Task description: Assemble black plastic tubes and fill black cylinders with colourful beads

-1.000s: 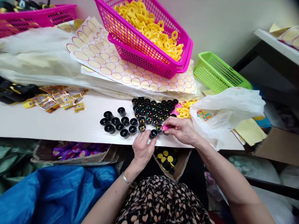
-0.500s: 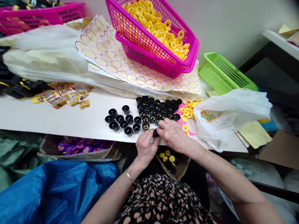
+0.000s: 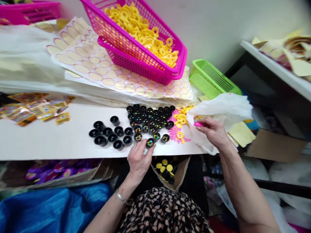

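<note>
My left hand rests at the white table's front edge, its fingers pinched round a small black cup filled with coloured beads. Several more black cups stand in a cluster behind it, some filled with beads, and empty ones sit to the left. My right hand is closed on a small pink scoop at the mouth of a white plastic bag that holds coloured beads.
Stacked pink baskets hold yellow rings on sticker sheets. A green basket sits at the right. Yellow rings lie loose beside the cups. Printed packets are on the left. A cardboard box sits below the table.
My right hand has left the cups and moved right to the plastic bag with the pink scoop. My left hand stays on a cup at the front edge. The view shifted right.
</note>
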Available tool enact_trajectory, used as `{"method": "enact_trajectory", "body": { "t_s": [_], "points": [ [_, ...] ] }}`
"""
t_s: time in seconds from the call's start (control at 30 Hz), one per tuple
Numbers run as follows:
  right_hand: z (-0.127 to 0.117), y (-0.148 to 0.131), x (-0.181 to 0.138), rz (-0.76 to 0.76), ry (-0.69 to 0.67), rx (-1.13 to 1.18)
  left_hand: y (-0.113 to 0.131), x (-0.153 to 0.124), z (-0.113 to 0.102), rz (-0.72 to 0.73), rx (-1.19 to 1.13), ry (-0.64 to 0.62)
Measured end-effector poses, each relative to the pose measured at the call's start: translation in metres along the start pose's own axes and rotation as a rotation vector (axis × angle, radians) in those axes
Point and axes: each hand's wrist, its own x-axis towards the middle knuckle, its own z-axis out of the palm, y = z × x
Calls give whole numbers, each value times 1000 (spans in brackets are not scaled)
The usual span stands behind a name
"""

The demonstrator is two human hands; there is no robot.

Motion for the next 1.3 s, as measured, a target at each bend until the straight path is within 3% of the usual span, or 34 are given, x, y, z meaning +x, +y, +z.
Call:
{"method": "enact_trajectory", "body": {
  "t_s": [0.07, 0.13, 0.23, 0.43, 0.57, 0.67, 0.87, 0.97, 1.17, 1.3],
  "points": [
    [-10, 30, 6, 143, 18, -250, -2, 1, 2, -5, 14, 15],
    [-16, 51, 13, 240, -47, -493, -3, 3, 4, -12, 28, 31],
    [-15, 63, 21, 288, -130, -611, -2, 6, 6, -19, 37, 31],
    [5, 63, 41, 268, -220, -479, 3, 5, 5, -2, 60, 32],
    [16, 67, 51, 273, -252, -302, 3, 2, 4, 113, 93, 92],
    [16, 67, 47, 312, -226, -202, 6, 0, 3, 190, 144, 143],
    [7, 56, 33, 464, -50, 213, 8, 1, 5, 210, 217, 107],
    [4, 53, 31, 494, -21, 304, 7, 0, 7, 242, 202, 118],
    [4, 59, 29, 475, -2, 329, 5, 0, 2, 289, 124, 166],
    [4, 62, 31, 357, -41, 37, -1, 5, -16, 295, 155, 248]
  ]
}}
